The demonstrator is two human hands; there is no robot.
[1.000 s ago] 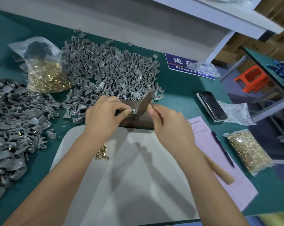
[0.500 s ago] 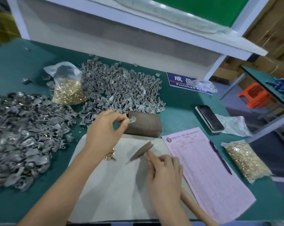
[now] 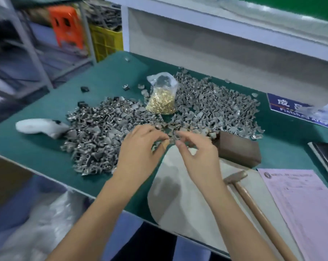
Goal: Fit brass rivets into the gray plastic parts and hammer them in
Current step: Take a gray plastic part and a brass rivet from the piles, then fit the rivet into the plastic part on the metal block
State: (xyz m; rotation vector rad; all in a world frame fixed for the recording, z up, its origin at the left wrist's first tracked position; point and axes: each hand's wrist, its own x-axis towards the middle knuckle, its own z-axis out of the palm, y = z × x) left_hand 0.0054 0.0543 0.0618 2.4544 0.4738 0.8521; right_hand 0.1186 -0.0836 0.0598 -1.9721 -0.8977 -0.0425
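1. While both forearms reach in from the near edge of the table [image 3: 106, 87], the left hand [image 3: 140, 149] and right hand [image 3: 197, 153] meet fingertip to fingertip over the near fringe of the gray plastic parts [image 3: 212, 110].
2. Left thumb and fingers are curled toward each other as if pinching something small; motion blur hides whether a part sits between them, so I cannot tell its grip.
3. Right thumb and forefinger are likewise drawn together with the other fingers loosely spread; whether they hold anything cannot be told.
4. Just right of the right hand stands a dark brown block [image 3: 236, 147], with the hammer [image 3: 253, 202] lying free on the pale mat [image 3: 187, 213], head toward the block, handle running to the near right corner.
5. A clear bag of brass rivets [image 3: 162, 100] stands between the two heaps: the gray parts toward the far edge, a shinier second heap [image 3: 95, 136] toward the left edge.
6. A white cloth [image 3: 40, 127] lies at the left edge beside that heap.
7. A pink form [image 3: 300, 204] lies by the right edge and a blue sign [image 3: 283, 106] at the far right.
8. Bare green surface shows along the left and near-left edges.
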